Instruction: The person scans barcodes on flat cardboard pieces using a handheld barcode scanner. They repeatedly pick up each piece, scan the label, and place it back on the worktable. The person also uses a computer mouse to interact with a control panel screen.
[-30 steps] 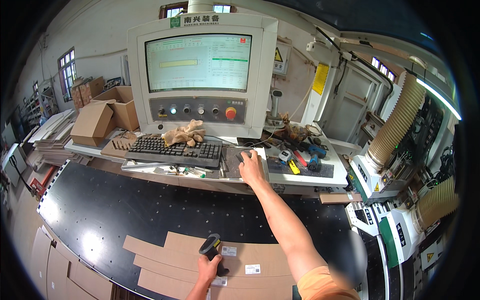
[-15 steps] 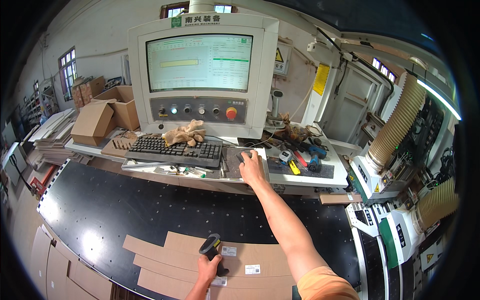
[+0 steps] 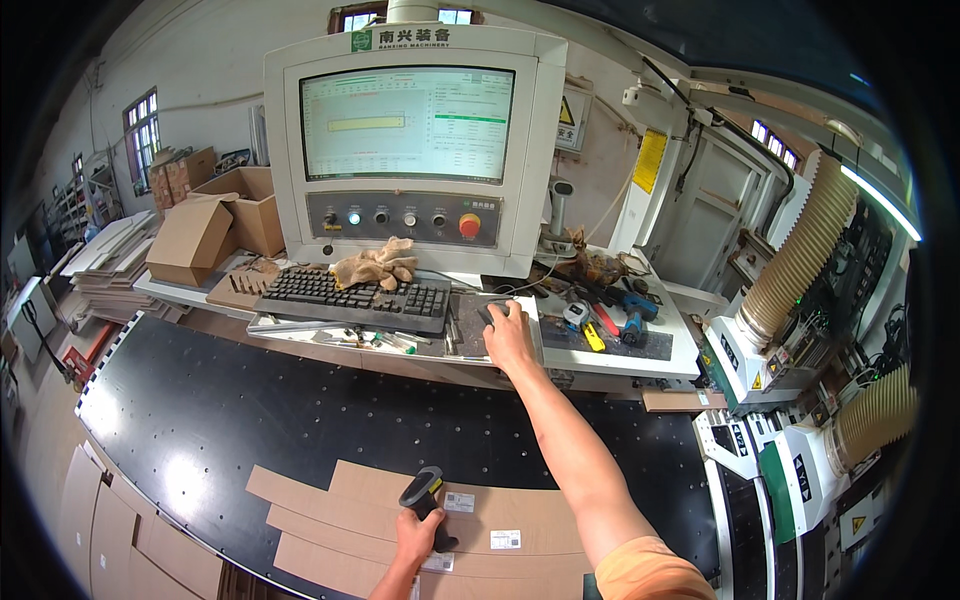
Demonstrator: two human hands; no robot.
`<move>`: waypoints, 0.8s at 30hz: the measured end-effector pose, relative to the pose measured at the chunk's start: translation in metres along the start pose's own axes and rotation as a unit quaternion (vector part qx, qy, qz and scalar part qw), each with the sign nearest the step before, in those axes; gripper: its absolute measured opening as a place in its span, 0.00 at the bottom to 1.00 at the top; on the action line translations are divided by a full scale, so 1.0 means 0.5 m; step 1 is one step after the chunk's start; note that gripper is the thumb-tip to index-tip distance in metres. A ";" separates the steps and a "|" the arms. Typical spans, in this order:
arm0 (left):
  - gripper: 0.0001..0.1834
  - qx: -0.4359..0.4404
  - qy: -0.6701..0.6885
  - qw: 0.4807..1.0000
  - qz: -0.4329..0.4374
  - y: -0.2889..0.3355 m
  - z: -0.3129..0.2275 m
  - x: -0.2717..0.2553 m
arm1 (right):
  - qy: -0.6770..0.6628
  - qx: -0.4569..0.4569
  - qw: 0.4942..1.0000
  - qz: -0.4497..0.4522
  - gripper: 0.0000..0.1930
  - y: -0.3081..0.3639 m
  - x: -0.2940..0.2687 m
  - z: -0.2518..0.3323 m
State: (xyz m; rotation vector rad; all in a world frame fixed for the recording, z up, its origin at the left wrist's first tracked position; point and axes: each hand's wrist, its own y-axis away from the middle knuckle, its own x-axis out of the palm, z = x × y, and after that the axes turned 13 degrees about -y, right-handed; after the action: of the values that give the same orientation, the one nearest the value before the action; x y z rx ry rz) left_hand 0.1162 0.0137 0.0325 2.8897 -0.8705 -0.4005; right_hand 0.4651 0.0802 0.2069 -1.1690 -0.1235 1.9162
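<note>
Left hand [image 3: 415, 537] wraps its grip around the scanner [image 3: 423, 487] above brown panels [image 3: 345, 525], long axis slanting away and slightly left; a white label [image 3: 459, 503] lies just right, this hand nearer. Right hand [image 3: 509, 338] covers a dark mouse [image 3: 490, 312] on the table [image 3: 683, 350], pinching or not, can't tell. Label print's too small; bold lettering crowns the monitor [image 3: 408, 125].

At the bottom centre, the handheld scanner [image 3: 424, 486] looks like matt dark plastic; under it, smooth, matt, wood-toned boards [image 3: 360, 500] bear paper labels [image 3: 506, 539]. The black table [image 3: 300, 400] is smooth and glossy, glaring at lower left. Centre: rough cloth glove [image 3: 375, 265], matt plastic keyboard [image 3: 350, 300]. Right: 2 ribbed, plastic-looking hoses [image 3: 802, 245]. Upper left: matt cardboard box [image 3: 190, 240].
</note>
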 end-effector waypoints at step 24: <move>0.24 -0.037 -0.066 0.997 0.015 0.002 -0.013 -0.008 | -0.014 -0.019 0.999 0.022 0.25 -0.002 -0.004 0.003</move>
State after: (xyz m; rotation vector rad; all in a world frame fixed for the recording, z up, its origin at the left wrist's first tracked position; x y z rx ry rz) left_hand 0.1143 0.0154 0.0399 2.8066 -0.8958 -0.6129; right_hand 0.4650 0.0800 0.2096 -1.1786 -0.1507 1.9780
